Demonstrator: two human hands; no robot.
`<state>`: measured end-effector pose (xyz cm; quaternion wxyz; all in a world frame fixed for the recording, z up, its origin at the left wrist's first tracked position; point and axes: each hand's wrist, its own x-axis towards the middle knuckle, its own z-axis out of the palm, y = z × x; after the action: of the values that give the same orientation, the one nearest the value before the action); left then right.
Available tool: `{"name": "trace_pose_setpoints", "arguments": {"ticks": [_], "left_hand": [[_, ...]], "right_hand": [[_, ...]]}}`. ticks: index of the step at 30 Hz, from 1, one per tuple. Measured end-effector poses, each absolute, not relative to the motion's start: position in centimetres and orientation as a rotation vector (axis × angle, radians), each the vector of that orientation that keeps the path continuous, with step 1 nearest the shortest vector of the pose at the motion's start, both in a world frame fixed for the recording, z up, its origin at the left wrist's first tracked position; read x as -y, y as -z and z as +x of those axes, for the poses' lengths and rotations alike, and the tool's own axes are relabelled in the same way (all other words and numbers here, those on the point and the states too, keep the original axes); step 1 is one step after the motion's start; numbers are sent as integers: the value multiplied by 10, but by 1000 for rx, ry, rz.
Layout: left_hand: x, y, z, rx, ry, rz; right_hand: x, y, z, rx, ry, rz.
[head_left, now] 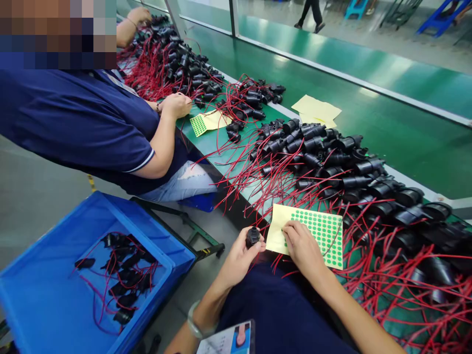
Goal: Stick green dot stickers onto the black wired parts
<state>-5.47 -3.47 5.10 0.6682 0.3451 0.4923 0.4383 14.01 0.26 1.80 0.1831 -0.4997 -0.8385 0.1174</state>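
Note:
My left hand [236, 258] is wrapped round a small black cylindrical part with a round nozzle-like top [252, 237], probably a small pump. It is held upright just left of a pale yellow sticker sheet [276, 236] with rows of green dots. Over that sheet, my right hand [304, 250] pinches at the left edge of the dots, with a tiny green dot sticker [283, 229] at its fingertips. Part of the sheet's dot rows lies hidden under this hand. A thin dark wire crosses the sheet's right side.
Black parts with red wires [332, 162] are heaped along the green bench [398, 147]. Yellow backing papers [317, 109] lie behind. At left, a co-worker's hands [177, 105] work near another dot sheet [199, 125]. A blue bin [47, 295] below holds several wired parts.

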Motion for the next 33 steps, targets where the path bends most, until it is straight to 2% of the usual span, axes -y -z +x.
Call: {"name": "trace_pose_setpoints", "arguments": {"ticks": [9,27,33], "left_hand": [[34,-71,-58,-1175,-984,856],[40,-58,-57,-1296,-994,948],[42,-60,-53,-1294,-1003,980]], "right_hand": [[-7,-17,140,2403,-359,-1391],[-16,-15,141,2323,-504,-1380],[-15,-58,147,2233,-682,-1314]]}}
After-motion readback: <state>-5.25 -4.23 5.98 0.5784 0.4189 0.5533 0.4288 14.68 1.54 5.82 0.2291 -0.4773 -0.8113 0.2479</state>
